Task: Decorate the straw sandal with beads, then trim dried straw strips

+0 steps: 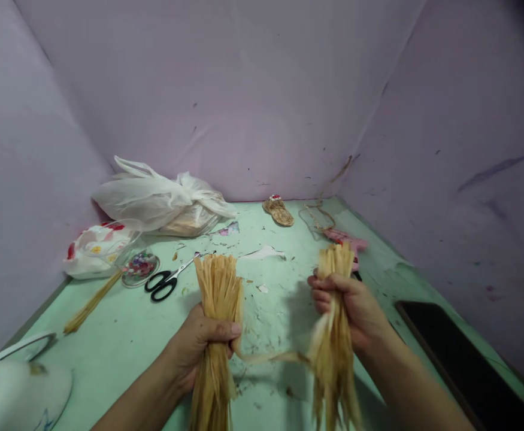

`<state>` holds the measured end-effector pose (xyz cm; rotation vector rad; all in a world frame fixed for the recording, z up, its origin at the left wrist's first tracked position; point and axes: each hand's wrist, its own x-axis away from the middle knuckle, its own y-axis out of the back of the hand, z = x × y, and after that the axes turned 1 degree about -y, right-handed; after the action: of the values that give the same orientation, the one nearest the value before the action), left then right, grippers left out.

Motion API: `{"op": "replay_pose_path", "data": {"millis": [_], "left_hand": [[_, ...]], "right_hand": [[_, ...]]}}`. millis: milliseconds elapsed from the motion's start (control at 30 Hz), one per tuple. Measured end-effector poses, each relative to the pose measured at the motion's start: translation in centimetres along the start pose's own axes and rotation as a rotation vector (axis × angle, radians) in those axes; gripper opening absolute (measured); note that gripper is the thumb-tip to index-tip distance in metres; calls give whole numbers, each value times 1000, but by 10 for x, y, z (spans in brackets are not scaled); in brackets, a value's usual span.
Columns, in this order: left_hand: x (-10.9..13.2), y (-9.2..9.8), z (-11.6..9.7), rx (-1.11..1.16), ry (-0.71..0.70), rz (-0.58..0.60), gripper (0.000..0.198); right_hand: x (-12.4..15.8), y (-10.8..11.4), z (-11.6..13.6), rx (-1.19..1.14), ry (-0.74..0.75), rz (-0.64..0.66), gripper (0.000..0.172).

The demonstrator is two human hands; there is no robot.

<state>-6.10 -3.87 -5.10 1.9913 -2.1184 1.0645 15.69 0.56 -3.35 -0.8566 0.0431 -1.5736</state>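
Note:
My left hand [203,341] is closed round a bundle of dry straw-coloured fibre strips [219,287], its cut ends standing upright above the thumb. In my right hand [347,305] is a second bundle of fibre strips [337,359], gripped near its top, with the loose lower ends hanging and slightly blurred. A single flat strip [273,358] spans the gap between the two bundles. Both bundles are held upright over the pale green table, side by side and apart. The palms and the fingers behind each bundle are partly hidden.
Black-handled scissors [165,284] and a dish of beads [140,267] lie left, near a thin straw bundle [91,302]. Behind stand a white plastic bag [163,197] and a small woven slipper [278,211]. To the right are a pink glue gun [349,239] and a dark phone-like slab [463,359].

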Motion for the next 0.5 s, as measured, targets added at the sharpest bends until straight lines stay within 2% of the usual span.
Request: {"op": "replay_pose_path", "data": {"millis": [100,200,233,300,367,500], "left_hand": [[0,1,3,54,-9,6,22],[1,-3,8,70,-3,15,29],[2,-5,10,85,4,36,31],[3,-9,12,124,27,85,32],[4,-10,14,152,47,106,30],[2,-9,13,159,87,74,21]], "right_hand": [[3,1,5,-36,18,32,14],[12,-10,-19,22,-18,80,20],[15,-15,-30,85,-49,140,24],[22,-23,-52,102,-114,358,32],[25,-28,-66,95,-145,451,36],[20,-26,-67,58,-180,362,25]]}}
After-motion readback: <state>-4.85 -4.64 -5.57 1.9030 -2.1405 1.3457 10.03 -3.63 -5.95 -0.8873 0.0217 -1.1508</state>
